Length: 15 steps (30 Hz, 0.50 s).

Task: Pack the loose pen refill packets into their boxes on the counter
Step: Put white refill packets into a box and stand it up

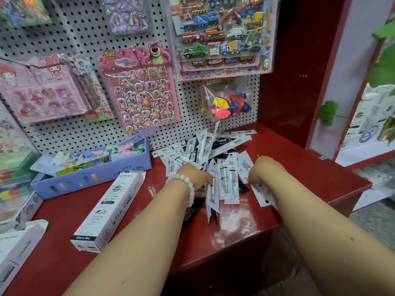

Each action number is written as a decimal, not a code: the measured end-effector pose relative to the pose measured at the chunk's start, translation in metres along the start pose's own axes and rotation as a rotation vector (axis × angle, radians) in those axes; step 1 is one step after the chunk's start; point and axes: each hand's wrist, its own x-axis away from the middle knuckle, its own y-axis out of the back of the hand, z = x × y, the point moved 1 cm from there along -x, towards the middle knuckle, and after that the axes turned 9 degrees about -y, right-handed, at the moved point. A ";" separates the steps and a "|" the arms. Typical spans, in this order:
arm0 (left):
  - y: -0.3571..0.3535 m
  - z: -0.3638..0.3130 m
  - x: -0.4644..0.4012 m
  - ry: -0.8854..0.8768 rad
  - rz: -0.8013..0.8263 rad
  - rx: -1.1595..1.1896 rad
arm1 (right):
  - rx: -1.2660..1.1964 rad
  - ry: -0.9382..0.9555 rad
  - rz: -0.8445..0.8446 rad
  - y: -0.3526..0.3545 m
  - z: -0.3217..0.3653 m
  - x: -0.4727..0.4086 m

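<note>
A heap of loose pen refill packets, white and black, lies on the red counter against the pegboard. My left hand, with a white bead bracelet on the wrist, grips a bundle of refill packets at the heap's near edge. My right hand is curled on packets at the bundle's right side, and one white packet sticks out under it. A white refill box lies on its side, open at the far end, left of my left forearm. A second white box lies at the bottom left corner.
A lilac tray of colourful items stands at the back left of the counter. Sticker sheets and a bag of balloons hang on the pegboard above the heap. The counter's front edge runs just below my forearms, and a red panel rises at the right.
</note>
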 end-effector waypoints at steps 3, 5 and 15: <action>0.006 0.003 0.001 0.028 -0.005 -0.021 | -0.045 0.007 0.065 0.007 -0.003 0.002; 0.007 0.001 0.001 -0.010 -0.027 -0.023 | -0.100 0.006 0.063 0.013 -0.006 0.003; 0.017 0.003 0.005 -0.173 -0.081 0.283 | -0.988 0.187 0.114 0.020 -0.006 0.016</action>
